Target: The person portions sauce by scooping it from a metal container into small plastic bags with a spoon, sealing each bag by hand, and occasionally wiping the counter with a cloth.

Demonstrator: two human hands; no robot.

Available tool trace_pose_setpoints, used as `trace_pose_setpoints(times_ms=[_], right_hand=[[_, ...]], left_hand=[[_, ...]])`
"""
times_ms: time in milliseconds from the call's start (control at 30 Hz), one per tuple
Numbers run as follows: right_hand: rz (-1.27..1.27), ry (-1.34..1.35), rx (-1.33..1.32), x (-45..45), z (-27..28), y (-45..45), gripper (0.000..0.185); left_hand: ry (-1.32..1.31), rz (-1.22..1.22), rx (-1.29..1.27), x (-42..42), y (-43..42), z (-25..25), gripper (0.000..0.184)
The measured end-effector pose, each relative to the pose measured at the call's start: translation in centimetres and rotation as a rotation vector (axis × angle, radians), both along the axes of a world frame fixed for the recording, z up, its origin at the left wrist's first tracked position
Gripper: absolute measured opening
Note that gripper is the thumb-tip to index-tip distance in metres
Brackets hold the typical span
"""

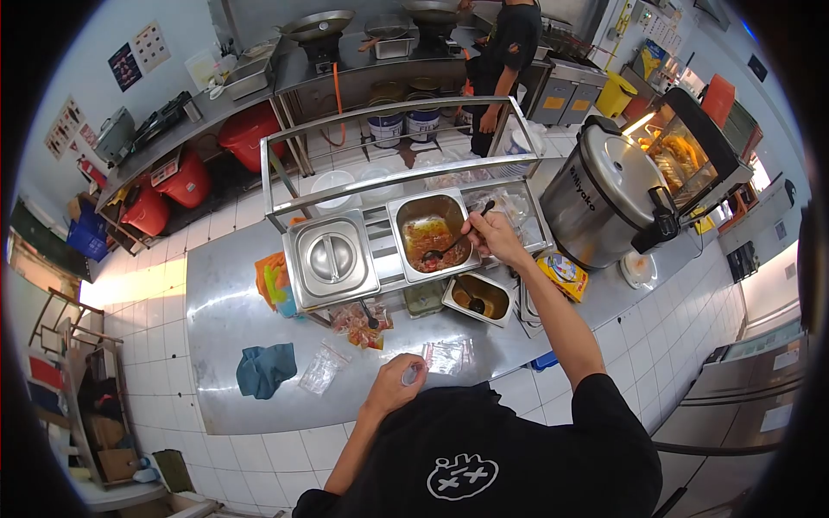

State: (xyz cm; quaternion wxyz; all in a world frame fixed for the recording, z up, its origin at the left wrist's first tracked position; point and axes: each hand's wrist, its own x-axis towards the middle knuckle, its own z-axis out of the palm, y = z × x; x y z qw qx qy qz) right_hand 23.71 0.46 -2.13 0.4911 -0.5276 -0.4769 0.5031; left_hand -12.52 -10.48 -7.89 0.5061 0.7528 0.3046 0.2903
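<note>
- At 10 o'clock, close by the table's near edge, the left hand [390, 387] has its fingers curled round a small clear container [412, 375]; its contents cannot be told.
- At 11, flat clear bags [447, 356] look empty, so I judge them unused.
- Farther out at 10 to 11, packets [358, 326] with reddish contents look already filled.
- At 12, a small pan [501, 300] of brown sauce holds its own ladle.
- Beyond it, toward 11 to 12, the right hand [494, 236] grips a black spoon [451, 247], bowl end in the reddish food of a deep steel pan [427, 205]. Scooping seems under way; the food lies low, some left.
- Room: bare steel table [220, 302] opens toward 9 to 10, past a teal cloth [266, 371]. A lidded pan [332, 259] hems the deep one at 10.
- Farther, a metal rail [345, 196] crosses beyond the pans and a big cooker [609, 194] blocks 1 o'clock.
</note>
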Motion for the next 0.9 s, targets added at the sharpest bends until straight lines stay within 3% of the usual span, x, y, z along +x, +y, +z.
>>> trace_pose_setpoints(times_ms=[100,200,300,400,600,900], right_hand=[[-0.067,0.045,0.029,0.0,0.0,0.1,0.042],[-0.083,-0.247,0.062,-1.3,-0.1,0.6,0.040],[0.004,-0.305,0.004,-2.5,-0.4,0.8,0.040],[-0.026,-0.248,-0.097,-2.9,0.7,1.1,0.040],[-0.151,-0.116,-0.047,-1.6,-0.9,2.3,0.041],[-0.015,0.024,0.007,-0.1,-1.3,0.2,0.043]], left_hand=[[0.005,-0.003,-0.006,0.1,-0.1,0.0,0.017],[0.006,-0.009,-0.002,0.3,-0.2,-0.1,0.018],[0.003,-0.014,0.006,0.4,-0.1,-0.1,0.016],[-0.002,0.000,0.010,0.4,-0.1,0.1,0.014],[0.009,0.011,0.009,-0.2,0.0,0.1,0.016],[0.015,0.014,0.034,-0.1,0.1,0.1,0.014]])
